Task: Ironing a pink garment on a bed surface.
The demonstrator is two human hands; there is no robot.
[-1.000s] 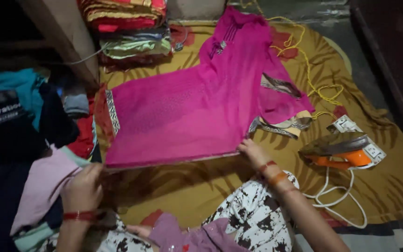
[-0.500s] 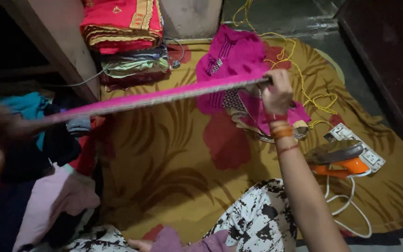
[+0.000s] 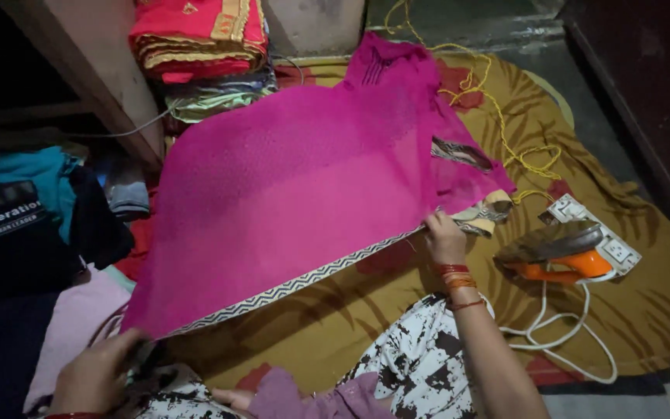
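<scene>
A bright pink garment (image 3: 304,186) with a black-and-white zigzag hem lies spread over a mustard patterned blanket (image 3: 645,310). My left hand (image 3: 94,376) grips the hem's near left corner at the bottom left. My right hand (image 3: 445,237), with red and orange bangles on the wrist, holds the hem's right corner next to a patterned sleeve edge. The hem stretches taut between both hands. My knees in black-and-white printed fabric (image 3: 420,365) show below.
An orange iron (image 3: 558,252) rests on its side by a white power strip (image 3: 595,233), its white cord looping right of my knee. A yellow cord (image 3: 505,132) runs behind. Folded clothes (image 3: 199,46) are stacked at the back left; dark garments (image 3: 17,233) are piled left.
The garment was lifted up in the air half a second ago; now both hands have brought it back down flat on the blanket, hem toward me.
</scene>
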